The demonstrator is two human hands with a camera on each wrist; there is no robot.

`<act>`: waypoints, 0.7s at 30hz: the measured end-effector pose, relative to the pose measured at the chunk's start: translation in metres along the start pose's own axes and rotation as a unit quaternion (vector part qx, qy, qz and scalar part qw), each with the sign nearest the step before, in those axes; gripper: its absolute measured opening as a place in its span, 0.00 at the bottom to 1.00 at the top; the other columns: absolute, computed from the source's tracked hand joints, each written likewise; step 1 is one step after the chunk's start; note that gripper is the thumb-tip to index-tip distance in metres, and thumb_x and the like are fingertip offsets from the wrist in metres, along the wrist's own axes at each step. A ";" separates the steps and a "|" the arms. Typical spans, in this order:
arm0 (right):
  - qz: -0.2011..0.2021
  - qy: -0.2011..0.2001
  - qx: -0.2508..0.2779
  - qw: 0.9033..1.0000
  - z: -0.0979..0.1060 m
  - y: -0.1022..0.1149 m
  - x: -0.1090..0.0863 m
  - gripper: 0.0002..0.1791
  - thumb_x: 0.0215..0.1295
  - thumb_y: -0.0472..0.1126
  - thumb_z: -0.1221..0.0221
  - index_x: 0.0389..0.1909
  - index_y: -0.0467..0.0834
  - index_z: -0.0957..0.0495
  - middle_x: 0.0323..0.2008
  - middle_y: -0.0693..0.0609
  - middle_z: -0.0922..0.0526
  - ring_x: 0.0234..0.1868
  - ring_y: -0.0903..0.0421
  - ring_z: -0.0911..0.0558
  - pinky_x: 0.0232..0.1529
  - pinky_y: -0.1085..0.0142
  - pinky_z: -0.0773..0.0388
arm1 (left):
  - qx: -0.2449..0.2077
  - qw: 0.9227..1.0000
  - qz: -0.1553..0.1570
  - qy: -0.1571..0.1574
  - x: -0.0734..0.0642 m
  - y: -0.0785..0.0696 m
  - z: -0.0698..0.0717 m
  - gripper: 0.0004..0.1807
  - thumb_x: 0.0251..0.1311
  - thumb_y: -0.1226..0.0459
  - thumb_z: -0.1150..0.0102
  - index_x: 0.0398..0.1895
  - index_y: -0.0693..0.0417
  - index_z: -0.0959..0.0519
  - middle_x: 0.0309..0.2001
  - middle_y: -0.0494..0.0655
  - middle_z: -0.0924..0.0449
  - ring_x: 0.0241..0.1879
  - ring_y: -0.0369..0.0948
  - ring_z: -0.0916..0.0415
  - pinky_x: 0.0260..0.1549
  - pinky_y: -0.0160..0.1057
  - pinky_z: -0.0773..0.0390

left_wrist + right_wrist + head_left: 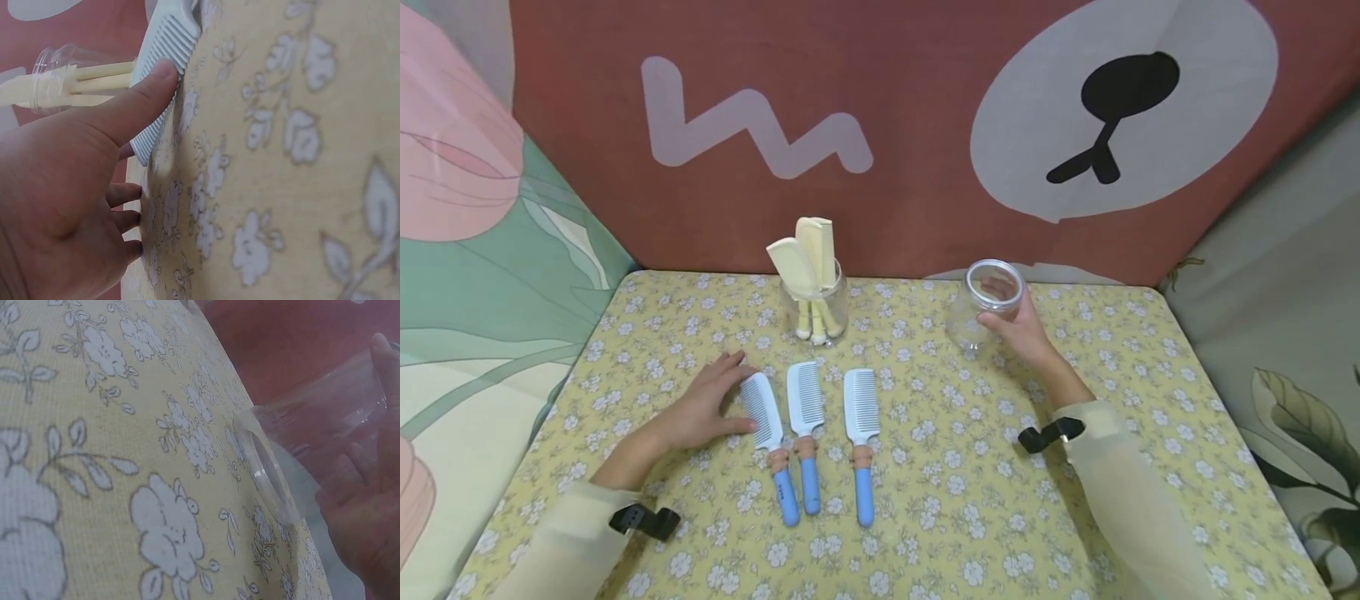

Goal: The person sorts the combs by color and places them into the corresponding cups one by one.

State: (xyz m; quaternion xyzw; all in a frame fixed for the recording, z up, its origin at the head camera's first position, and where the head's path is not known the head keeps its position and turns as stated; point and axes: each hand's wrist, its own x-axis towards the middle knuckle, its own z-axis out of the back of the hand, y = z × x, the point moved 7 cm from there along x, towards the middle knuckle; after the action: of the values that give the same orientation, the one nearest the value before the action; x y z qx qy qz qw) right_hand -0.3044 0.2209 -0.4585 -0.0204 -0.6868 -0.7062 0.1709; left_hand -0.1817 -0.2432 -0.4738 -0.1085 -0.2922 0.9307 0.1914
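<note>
Three combs with pale heads and blue handles lie side by side on the table: a left comb (763, 412), a middle comb (805, 400) and a right comb (861, 408). My left hand (703, 404) is at the left comb's head, thumb against its teeth (164, 47) and index fingertip near its top end. The other fingers are loosely spread toward the cloth. My right hand (1018, 329) grips a clear jar (962, 321) around its side, with the rim facing up. In the right wrist view, the jar's base (269, 465) is at the cloth; contact is unclear.
Behind the combs stands another clear jar (838, 312) with several cream combs (808, 258) in it, heads up. The flowered tablecloth (955, 517) reaches back to a reddish fabric wall (917, 167). Printed fabric also hangs on both sides.
</note>
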 end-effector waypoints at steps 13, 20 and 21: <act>-0.006 0.002 0.007 1.000 -0.003 0.001 -0.001 0.44 0.65 0.18 0.44 0.78 0.40 0.52 0.73 0.30 0.42 0.74 0.36 0.40 0.61 0.72 0.27 | -0.200 0.979 0.000 -0.026 0.001 0.007 0.012 0.33 0.54 0.65 0.23 0.56 0.66 0.33 0.71 0.67 0.36 0.70 0.63 0.38 0.69 0.56 0.36; -0.006 -0.001 0.010 1.000 -0.002 0.001 0.000 0.45 0.65 0.19 0.43 0.78 0.37 0.53 0.72 0.30 0.41 0.74 0.36 0.41 0.63 0.72 0.28 | -0.392 0.919 -0.028 -0.021 -0.004 0.003 0.018 0.10 0.70 0.74 0.42 0.48 0.66 0.32 0.52 0.54 0.15 0.51 0.42 0.16 0.47 0.37 0.16; -0.006 -0.002 0.008 1.000 -0.002 0.000 0.000 0.45 0.65 0.19 0.43 0.78 0.36 0.54 0.72 0.30 0.41 0.74 0.36 0.40 0.63 0.72 0.28 | -0.409 0.912 -0.031 -0.020 -0.003 0.002 0.018 0.08 0.72 0.73 0.44 0.47 0.65 0.32 0.50 0.51 0.14 0.51 0.42 0.16 0.46 0.37 0.16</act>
State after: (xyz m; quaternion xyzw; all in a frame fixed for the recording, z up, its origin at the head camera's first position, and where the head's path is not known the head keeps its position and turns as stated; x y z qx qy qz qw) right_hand -0.3039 0.2194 -0.4584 -0.0166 -0.6932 -0.7013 0.1655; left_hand -0.1851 -0.2553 -0.4599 -0.1498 -0.6539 0.7256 0.1531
